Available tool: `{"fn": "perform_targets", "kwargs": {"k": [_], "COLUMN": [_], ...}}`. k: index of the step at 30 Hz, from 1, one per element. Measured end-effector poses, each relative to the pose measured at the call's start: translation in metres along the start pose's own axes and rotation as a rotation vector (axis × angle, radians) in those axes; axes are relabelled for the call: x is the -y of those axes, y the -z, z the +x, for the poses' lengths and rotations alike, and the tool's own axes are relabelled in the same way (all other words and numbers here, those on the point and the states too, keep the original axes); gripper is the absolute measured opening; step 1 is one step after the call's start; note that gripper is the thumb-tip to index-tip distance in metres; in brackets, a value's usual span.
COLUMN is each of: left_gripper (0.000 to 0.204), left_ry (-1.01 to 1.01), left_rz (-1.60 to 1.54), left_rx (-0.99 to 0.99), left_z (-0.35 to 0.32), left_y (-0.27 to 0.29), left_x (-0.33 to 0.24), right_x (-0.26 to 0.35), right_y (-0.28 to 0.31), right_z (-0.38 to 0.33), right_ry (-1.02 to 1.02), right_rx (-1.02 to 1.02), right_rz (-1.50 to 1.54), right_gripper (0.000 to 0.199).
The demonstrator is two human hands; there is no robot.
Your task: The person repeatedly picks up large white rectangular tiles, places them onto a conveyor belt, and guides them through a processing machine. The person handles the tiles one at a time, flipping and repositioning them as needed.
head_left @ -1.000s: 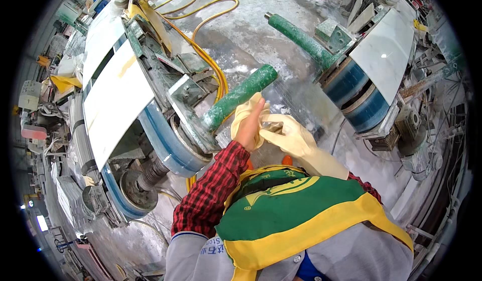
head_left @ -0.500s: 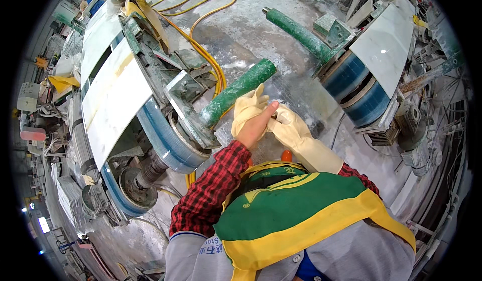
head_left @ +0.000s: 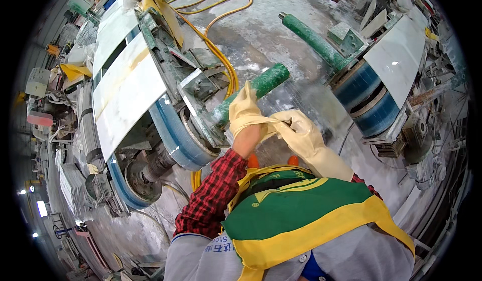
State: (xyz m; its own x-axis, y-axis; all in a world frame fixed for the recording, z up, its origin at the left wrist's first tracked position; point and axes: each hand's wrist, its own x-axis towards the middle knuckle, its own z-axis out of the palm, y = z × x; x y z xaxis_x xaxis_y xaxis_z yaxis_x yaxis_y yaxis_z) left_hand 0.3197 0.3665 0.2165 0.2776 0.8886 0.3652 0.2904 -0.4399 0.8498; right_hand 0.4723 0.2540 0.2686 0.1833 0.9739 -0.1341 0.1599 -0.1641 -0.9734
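Glove [head_left: 244, 111] on left hand [head_left: 247, 115] is half on, cuff bunched at the wrist, held up just in front of a green roller [head_left: 251, 93]. Right hand [head_left: 300, 133], already gloved, pinches that cuff w/ fingers closed on it; left fingers straight, gripping nothing. Step looks like pulling the glove on. Next prob needs a firm tug toward the red plaid sleeve [head_left: 213, 195].

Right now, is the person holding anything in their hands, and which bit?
Yes. The right hand pinches the cuff edge of the cream rubber glove on the left hand, at the wrist. Neither hand holds a tool.
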Motion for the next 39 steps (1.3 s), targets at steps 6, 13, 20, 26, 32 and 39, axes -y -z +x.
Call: {"fn": "perform_targets", "kwargs": {"k": [6, 13, 20, 26, 32, 39], "left_gripper": [0.037, 0.050, 0.051, 0.033, 0.029, 0.035], "left_ry": [0.145, 0.210, 0.121, 0.657, 0.559, 0.618], "left_rz": [0.193, 0.434, 0.484, -1.029, -0.962, -1.113], "left_rx": [-0.291, -0.381, -0.074, -0.066, -0.093, 0.042], "left_z": [0.013, 0.011, -0.009, -0.021, -0.045, -0.032], "left_y": [0.001, 0.016, 0.029, 0.043, 0.013, 0.028], "left_x": [0.006, 0.024, 0.010, -0.019, 0.010, -0.028], "right_x": [0.011, 0.000, -0.014, -0.004, -0.012, 0.002], "right_y": [-0.009, -0.032, -0.036, -0.042, -0.058, -0.048], "right_z": [0.005, 0.014, 0.043, 0.041, 0.042, 0.039], "right_ry": [0.224, 0.426, 0.654, 0.172, 0.340, 0.409], "right_rx": [0.013, -0.024, -0.024, 0.391, 0.194, 0.043], "right_rz": [-0.061, -0.201, -0.446, -0.008, -0.230, -0.537], "right_gripper": [0.017, 0.013, 0.017, 0.079, 0.062, 0.041]}}
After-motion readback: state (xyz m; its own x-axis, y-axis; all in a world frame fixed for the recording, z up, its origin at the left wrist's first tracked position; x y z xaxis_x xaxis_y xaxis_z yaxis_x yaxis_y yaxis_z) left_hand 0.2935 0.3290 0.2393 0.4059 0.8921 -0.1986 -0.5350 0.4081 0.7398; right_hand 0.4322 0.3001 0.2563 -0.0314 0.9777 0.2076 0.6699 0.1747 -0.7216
